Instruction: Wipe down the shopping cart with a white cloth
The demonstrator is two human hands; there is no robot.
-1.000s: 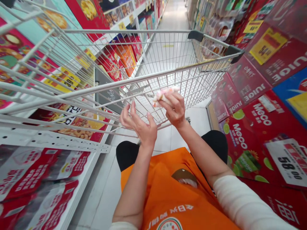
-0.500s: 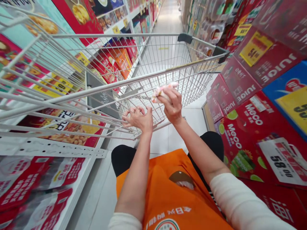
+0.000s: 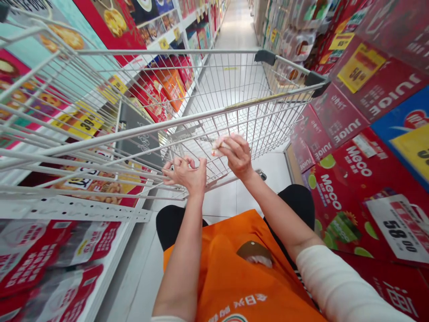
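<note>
A grey metal shopping cart (image 3: pixel 167 125) stands sideways before me, its wire side towards my knees. My left hand (image 3: pixel 190 175) has its fingers curled around the side wires, low on the basket. Bunched in the fingers of my right hand (image 3: pixel 240 158) is a small crumpled white cloth (image 3: pixel 219 145) with pink and orange marks. That hand presses the cloth near the wires, right of my left hand; whether it touches a wire is hard to see. Much of the cloth is hidden under the fingers.
Shelves with boxed goods (image 3: pixel 170 85) and yellow price tags line the left. Stacked red drink cartons (image 3: pixel 348 174) rise close on my right. A dark grey panel (image 3: pixel 137 134) sits inside the cart. The white tiled aisle floor (image 3: pixel 231 33) runs away beyond it.
My right hand with the cloth has moved down along the cart side. My left hand has shifted slightly left and down, still on the wires.
</note>
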